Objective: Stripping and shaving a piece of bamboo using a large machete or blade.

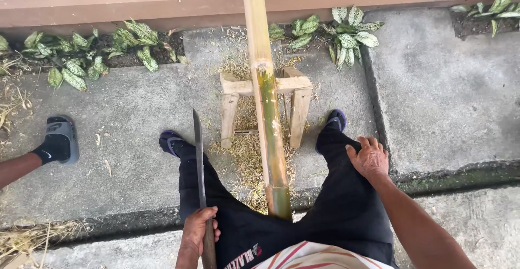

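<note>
A long bamboo pole [268, 101] runs from between my knees up across a small wooden stand [292, 93]; part of its green skin is scraped to pale yellow. My left hand [199, 231] grips the handle of a long machete [199, 155], whose blade points away from me, left of the pole and apart from it. Over on the other side, my right hand [369, 156] rests flat on my right knee, fingers spread, holding nothing. I sit in dark trousers with both sandalled feet either side of the stand.
Bamboo shavings [246, 155] litter the concrete under the stand. Another person's foot in a grey sandal [60, 139] sits at the left. Spotted-leaf plants [81, 58] line a brown wall base along the top. A mossy step edge [455, 177] crosses at the right.
</note>
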